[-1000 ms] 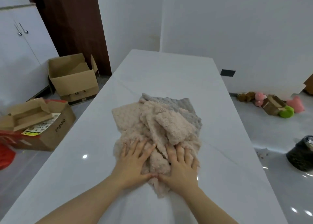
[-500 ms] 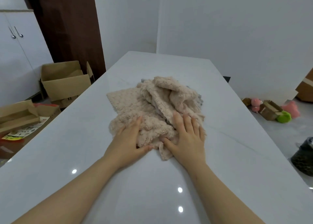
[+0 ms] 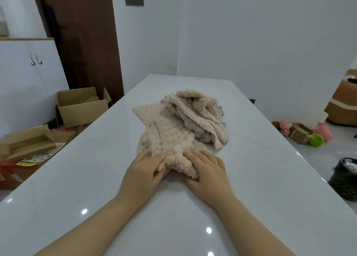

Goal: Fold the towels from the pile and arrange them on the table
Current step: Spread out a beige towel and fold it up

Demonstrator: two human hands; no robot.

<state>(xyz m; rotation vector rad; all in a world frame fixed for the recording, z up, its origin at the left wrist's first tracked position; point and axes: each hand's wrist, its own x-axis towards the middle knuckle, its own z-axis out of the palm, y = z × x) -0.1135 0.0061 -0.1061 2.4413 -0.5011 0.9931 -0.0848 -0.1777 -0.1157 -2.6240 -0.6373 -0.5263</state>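
A rumpled pile of fluffy beige towels (image 3: 193, 108) lies in the middle of the long white table (image 3: 255, 178), with a grey towel (image 3: 201, 134) showing under its right side. One beige towel (image 3: 166, 132) stretches from the pile toward me. My left hand (image 3: 144, 173) and my right hand (image 3: 209, 171) sit side by side at its near edge. Each hand pinches the bunched edge, fingers on top and thumb underneath.
Open cardboard boxes (image 3: 81, 104) and a flatter box (image 3: 29, 143) stand on the floor to the left, by a white cabinet (image 3: 29, 77). On the floor to the right lie plush toys (image 3: 301, 132) and a black bin (image 3: 345, 176).
Both hands slid back from lying flat on the pile to its near edge and closed on it. The towel edge bunched up between them.
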